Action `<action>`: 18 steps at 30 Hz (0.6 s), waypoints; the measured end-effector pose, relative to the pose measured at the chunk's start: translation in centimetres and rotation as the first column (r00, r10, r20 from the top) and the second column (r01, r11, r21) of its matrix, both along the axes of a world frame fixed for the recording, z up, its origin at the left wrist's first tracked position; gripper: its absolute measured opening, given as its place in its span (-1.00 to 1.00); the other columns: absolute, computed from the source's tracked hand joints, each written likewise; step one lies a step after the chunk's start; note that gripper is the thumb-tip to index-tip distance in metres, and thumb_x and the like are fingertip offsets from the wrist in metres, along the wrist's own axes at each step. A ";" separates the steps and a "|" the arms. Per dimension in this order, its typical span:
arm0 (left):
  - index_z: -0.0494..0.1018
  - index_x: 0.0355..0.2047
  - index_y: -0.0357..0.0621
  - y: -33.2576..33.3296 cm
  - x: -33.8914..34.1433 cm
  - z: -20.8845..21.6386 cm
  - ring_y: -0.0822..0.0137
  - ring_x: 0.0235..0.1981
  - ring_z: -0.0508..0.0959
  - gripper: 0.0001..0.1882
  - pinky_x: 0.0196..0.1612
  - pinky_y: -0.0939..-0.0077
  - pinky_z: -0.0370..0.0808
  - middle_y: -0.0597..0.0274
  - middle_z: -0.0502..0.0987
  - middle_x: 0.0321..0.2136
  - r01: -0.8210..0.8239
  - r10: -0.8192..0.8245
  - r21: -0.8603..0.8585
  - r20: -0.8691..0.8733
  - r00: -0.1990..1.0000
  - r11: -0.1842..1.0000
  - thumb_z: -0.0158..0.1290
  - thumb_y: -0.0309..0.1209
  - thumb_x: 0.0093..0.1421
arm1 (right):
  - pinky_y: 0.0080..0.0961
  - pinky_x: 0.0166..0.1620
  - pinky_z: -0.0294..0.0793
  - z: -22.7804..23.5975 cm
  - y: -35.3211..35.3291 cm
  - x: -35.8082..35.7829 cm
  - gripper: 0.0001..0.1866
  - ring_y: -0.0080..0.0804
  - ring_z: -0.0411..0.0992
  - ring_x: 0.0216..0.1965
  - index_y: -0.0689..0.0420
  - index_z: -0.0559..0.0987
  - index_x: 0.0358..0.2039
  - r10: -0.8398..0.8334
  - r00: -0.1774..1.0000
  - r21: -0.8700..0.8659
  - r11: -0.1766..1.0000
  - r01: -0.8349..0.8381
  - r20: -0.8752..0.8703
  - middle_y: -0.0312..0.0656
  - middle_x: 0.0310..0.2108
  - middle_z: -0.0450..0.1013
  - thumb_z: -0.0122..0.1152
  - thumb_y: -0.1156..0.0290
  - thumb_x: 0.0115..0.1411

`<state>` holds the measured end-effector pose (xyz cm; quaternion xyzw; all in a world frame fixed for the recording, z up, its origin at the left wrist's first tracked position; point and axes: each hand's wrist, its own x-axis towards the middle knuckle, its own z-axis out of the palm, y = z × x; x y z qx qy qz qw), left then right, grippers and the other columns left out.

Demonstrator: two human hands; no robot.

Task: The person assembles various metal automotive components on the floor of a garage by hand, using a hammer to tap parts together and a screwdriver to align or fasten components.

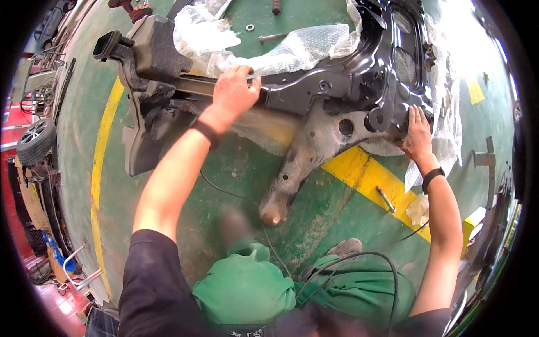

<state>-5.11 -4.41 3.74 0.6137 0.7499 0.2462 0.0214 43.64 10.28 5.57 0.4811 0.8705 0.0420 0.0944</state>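
A glossy black car subframe (348, 78) lies across the floor in front of me. My left hand (234, 90) grips its long rail, with the fingers curled over the far edge. At the subframe's right end, my right hand (417, 133) rests flat with its fingers stretched out. Between the hands, a worn grey control arm (314, 132) meets the subframe and reaches back toward me. Its rusty ball joint end (272, 215) is near my knees. The joint between arm and subframe is partly hidden by the black metal.
Bubble wrap (314, 48) lies behind and under the subframe. Bolts (386, 199) and a washer (250, 27) are on the green floor. A dark plastic part (154, 48) stands at left. A black cable (359, 254) crosses my legs. A wheel (36, 141) sits far left.
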 end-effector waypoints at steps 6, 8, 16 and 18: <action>0.57 -0.27 -0.21 2.7 -1.9 -1.3 -0.10 -0.22 0.65 -0.57 -0.12 0.08 0.58 -0.08 0.64 -0.27 -0.157 0.074 -0.433 -0.202 0.977 0.888 0.02 -0.05 0.27 | -0.21 0.45 0.06 0.6 0.5 0.1 0.07 0.08 0.03 0.43 0.37 0.10 0.37 -0.004 0.999 -0.102 0.995 0.010 0.053 0.15 0.39 0.10 0.42 0.43 -0.15; 0.58 -0.32 -0.21 2.8 -2.0 -1.5 -0.10 -0.29 0.66 -0.58 -0.17 0.06 0.59 -0.06 0.65 -0.35 -0.140 0.059 -0.422 -0.199 0.978 0.896 0.02 -0.06 0.27 | -0.22 0.46 0.05 1.2 0.8 -0.4 0.07 0.05 0.01 0.44 0.36 0.09 0.38 -0.027 0.997 -0.125 0.991 0.036 0.076 0.14 0.40 0.09 0.37 0.46 -0.18; 0.54 -0.44 -0.15 2.2 -2.2 -2.4 0.00 -0.41 0.67 -0.74 -0.31 0.09 0.62 0.01 0.64 -0.47 -0.121 0.073 -0.364 -0.143 0.987 0.924 0.04 -0.21 0.20 | -0.28 0.47 0.03 2.6 1.4 -2.2 -0.11 -0.04 -0.01 0.47 0.31 0.19 0.36 -0.190 0.966 -0.240 0.943 0.228 0.173 0.05 0.41 0.12 0.07 0.58 -0.10; 0.53 -0.45 -0.14 2.1 -2.5 -3.5 0.03 -0.39 0.67 -0.76 -0.31 0.11 0.61 0.02 0.64 -0.45 -0.109 0.066 -0.351 -0.131 0.989 0.930 0.05 -0.23 0.19 | -0.25 0.40 0.19 5.1 2.9 -3.4 -0.24 -0.04 0.18 0.38 0.18 0.34 0.31 -0.298 0.953 -0.375 0.878 0.298 0.060 0.07 0.31 0.28 0.03 0.59 -0.03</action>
